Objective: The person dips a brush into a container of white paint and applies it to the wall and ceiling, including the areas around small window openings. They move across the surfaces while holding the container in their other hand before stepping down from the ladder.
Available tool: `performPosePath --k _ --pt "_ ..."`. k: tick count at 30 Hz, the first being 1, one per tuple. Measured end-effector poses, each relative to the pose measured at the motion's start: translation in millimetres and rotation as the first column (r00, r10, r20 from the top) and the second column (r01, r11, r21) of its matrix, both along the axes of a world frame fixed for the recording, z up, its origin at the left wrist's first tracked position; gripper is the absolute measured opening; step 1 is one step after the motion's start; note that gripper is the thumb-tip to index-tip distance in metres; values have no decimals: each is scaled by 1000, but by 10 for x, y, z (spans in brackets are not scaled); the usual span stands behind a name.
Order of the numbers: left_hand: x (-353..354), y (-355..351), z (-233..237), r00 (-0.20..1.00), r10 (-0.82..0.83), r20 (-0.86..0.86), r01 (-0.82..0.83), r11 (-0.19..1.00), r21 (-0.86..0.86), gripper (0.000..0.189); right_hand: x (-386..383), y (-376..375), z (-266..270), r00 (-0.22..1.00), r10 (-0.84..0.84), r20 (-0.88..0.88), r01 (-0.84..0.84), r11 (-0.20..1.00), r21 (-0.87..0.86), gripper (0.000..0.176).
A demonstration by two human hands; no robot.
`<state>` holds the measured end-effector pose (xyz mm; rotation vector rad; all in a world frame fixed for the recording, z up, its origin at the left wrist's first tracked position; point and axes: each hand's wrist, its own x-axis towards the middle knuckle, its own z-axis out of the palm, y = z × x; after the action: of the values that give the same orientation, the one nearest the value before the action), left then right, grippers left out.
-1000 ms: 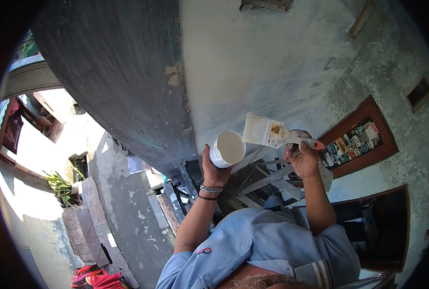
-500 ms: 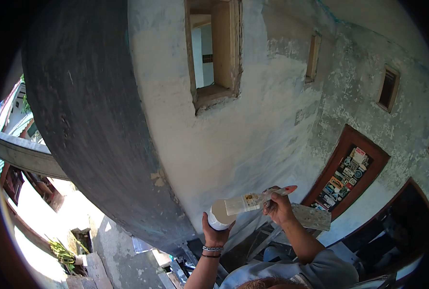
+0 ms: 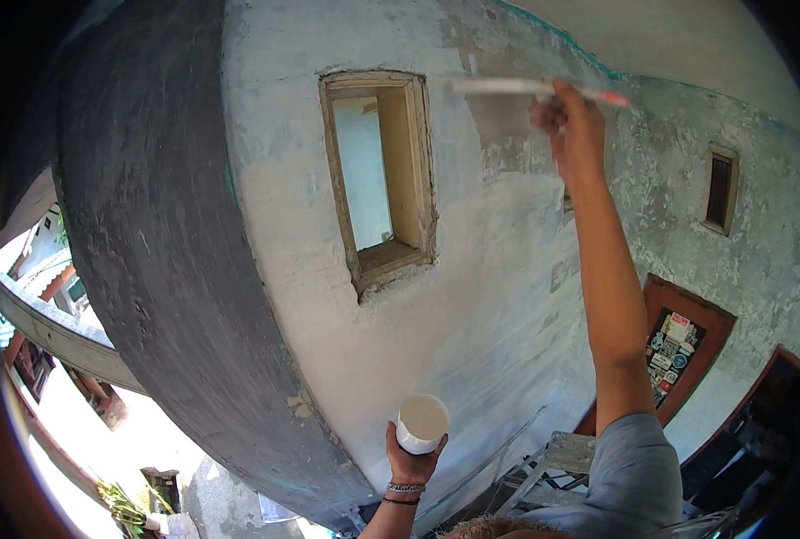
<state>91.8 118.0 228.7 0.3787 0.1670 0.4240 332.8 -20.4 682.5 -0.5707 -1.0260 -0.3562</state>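
Observation:
In my left hand (image 3: 411, 463), low in the middle of the view, is a white tub of pale paint (image 3: 423, 422), fingers wrapped around its lower side. My right hand (image 3: 576, 130) is raised high and grips a paintbrush (image 3: 517, 87) by its handle, whose end is red. The brush is held nearly level, its bristle end pointing left and overlapping the upper wall (image 3: 328, 332) to the right of the window opening (image 3: 364, 180). Motion blurs the brush. Whitish paint covers much of the wall, with a grey patch (image 3: 508, 126) near the brush.
A dark grey curved column (image 3: 157, 225) borders the wall on the left. Below on the right stand a worn wooden plank (image 3: 570, 452) and a red-brown framed door (image 3: 710, 314) with stickers. A small barred window (image 3: 720, 189) is in the right wall.
My right hand has lifted the paintbrush from over the tub up to the upper wall. My left hand still holds the tub low. The view has tilted upward.

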Motion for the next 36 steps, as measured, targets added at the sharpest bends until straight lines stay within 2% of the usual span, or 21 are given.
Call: performPosePath --k 3,6,9,12,15,18,21,24,27,30,33,36 --pt "-34 -3 118 999 29 -36 -28 1000 10 55 107 180 734 995 -13 102 1 993 114 29" --pt "-69 -4 125 998 43 -46 -43 999 -8 55 207 375 1228 990 -14 141 -12 983 181 26" --pt "-115 15 177 996 63 -57 -63 998 1 54 168 613 1502 999 -3 35 -6 965 262 20" --pt "-169 28 179 995 74 -64 -75 997 -1 54 182 747 1572 996 29 89 -49 971 235 23" --pt "-234 17 188 994 74 -79 -75 997 -3 54 277 773 1613 998 -44 35 35 974 225 19" --pt "-302 -4 141 995 62 -83 -63 998 -7 55 456 676 1565 989 -84 126 47 961 272 23" --pt "-357 -22 171 996 54 -77 -53 999 10 56 557 621 1583 984 -176 34 153 922 355 20" --pt "-397 -38 155 994 59 -88 -57 998 20 57 476 749 1552 989 -143 21 124 915 384 19" --pt "-411 -35 151 992 61 -110 -59 998 19 57 175 919 1517 944 -267 193 180 908 378 18" --pt "-432 -36 134 989 72 -132 -70 997 17 57 -66 1062 1570 961 -201 191 138 944 300 13" --pt "-449 -34 144 989 75 -130 -72 997 27 57 -310 1073 1537 947 -185 262 102 948 302 10" --pt "-456 -28 109 991 69 -116 -68 998 14 57 -134 1062 1582 939 -181 294 85 947 310 12"
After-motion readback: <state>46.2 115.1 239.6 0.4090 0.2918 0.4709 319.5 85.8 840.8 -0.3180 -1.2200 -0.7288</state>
